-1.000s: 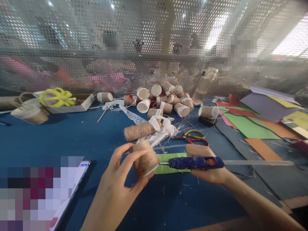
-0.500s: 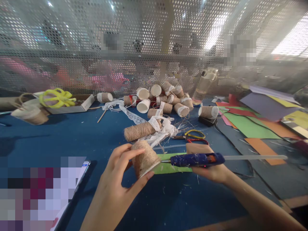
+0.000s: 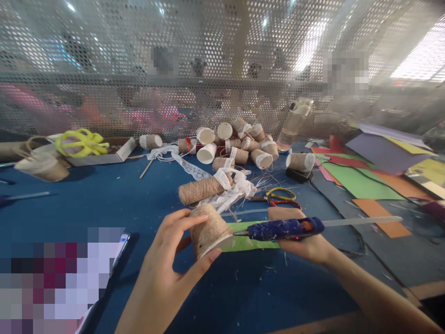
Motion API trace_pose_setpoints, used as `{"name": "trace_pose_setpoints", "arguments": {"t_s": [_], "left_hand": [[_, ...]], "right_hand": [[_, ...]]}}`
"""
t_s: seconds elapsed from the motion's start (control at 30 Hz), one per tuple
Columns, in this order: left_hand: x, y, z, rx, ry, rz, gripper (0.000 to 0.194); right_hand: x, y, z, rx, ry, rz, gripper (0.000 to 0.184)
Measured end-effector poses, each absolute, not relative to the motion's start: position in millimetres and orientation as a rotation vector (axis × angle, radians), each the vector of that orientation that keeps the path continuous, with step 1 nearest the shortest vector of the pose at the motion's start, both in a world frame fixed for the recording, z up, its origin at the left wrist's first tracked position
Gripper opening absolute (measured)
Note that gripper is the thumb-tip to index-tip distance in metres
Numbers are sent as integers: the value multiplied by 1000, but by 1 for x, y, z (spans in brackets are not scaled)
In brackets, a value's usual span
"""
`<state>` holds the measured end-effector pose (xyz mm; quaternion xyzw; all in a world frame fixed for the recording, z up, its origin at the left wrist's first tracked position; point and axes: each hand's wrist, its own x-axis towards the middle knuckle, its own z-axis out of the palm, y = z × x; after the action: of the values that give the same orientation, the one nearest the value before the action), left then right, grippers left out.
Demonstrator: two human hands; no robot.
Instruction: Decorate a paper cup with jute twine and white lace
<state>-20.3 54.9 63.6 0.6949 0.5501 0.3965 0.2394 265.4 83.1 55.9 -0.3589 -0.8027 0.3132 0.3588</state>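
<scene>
Between the thumb and fingers of my left hand [image 3: 174, 255] is a small paper cup [image 3: 210, 232] wrapped in brown twine, tilted with its pale rim toward the lower right. My right hand [image 3: 306, 241] grips a blue hot glue gun [image 3: 285, 229], a long clear glue stick [image 3: 365, 221] jutting from its back. The gun's nozzle tip sits close beside the cup's rim; whether they touch I cannot tell. Under the gun lies a green paper strip [image 3: 250, 243]. Just beyond the cup are a roll of twine [image 3: 201, 189] and white lace [image 3: 239, 185].
Yellow and red handled pliers or scissors [image 3: 281, 195] lie past the gun. A pile of wrapped cups [image 3: 239, 144] and a bottle [image 3: 295, 123] stand near the perforated screen. Coloured paper [image 3: 368, 181] and a black cable [image 3: 333, 208] spread rightward. A phone [image 3: 114, 264] lies at left.
The glue gun's nozzle has drawn slightly away from the cup, and the cup has turned a little, showing more of its rim. A stick-like item has appeared at the left edge.
</scene>
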Motion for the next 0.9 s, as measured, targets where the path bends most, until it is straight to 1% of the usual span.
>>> {"name": "trace_pose_setpoints", "arguments": {"t_s": [0.3,0.47,0.63,0.9], "left_hand": [[-18,55,64,1785,1443,1134,35],[-20,57,62,1808,1436,1135,36],[-19,55,64,1790,1435,1126,35],[-18,54,66,1763,1434,1102,35]], "right_hand": [[270,83,53,-946,-2073,858,32],[268,83,55,-926,-2108,817,31],[269,83,50,-903,-2069,890,31],[269,83,49,-880,-2061,920,29]]}}
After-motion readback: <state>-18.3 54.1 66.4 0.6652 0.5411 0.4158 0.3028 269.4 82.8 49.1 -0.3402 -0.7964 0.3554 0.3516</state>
